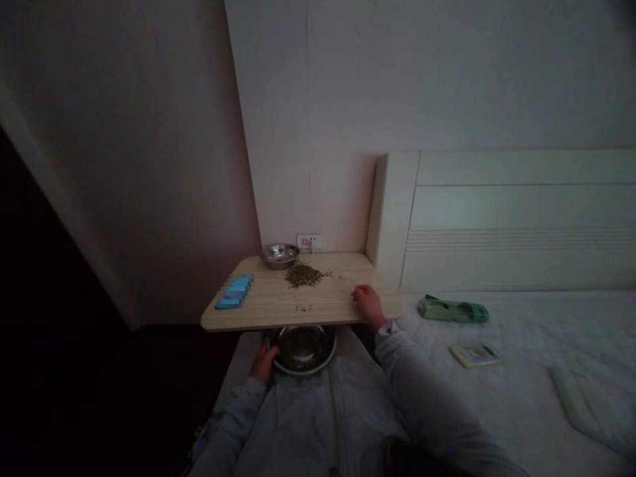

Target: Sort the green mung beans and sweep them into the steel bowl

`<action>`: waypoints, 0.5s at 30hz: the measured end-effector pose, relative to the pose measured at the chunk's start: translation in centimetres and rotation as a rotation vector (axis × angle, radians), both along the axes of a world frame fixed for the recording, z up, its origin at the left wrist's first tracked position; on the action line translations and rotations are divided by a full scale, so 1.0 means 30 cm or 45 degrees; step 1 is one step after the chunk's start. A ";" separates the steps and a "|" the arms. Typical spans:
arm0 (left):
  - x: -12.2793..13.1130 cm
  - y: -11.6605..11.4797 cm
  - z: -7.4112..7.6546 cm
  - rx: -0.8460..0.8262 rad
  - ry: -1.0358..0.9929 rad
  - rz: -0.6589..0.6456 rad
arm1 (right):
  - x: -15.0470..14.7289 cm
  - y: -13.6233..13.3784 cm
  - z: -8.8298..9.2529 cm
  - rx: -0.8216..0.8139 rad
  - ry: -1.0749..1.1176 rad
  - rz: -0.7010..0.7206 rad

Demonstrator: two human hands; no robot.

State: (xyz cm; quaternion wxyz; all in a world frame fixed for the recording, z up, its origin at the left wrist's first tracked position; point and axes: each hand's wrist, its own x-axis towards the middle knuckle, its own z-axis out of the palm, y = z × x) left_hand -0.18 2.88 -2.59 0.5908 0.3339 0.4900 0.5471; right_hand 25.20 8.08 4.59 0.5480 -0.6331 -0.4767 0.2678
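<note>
My left hand [265, 364] grips the left rim of a steel bowl [307, 371] at my lap, just below the table's near edge. A little greenish material lies inside this bowl. On the small wooden table [268, 310] is a loose pile of small green beans or seeds [304, 275]. A few separate ones [303, 309] lie closer to the near edge. Over the table's right side is my right hand [368, 303], its fingers curled together; whatever they may hold is too small to make out.
A second steel bowl [279, 257] stands at the table's back left. A blurred blue-screened phone [235, 293] lies at the left. On the bed to the right are a green bottle [453, 310] and a pale flat object [476, 355]. A wall socket [309, 241] sits behind the table.
</note>
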 end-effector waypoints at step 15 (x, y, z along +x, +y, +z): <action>-0.313 -0.018 0.122 -0.426 0.121 0.026 | 0.186 -0.104 0.004 -0.140 -0.989 -0.169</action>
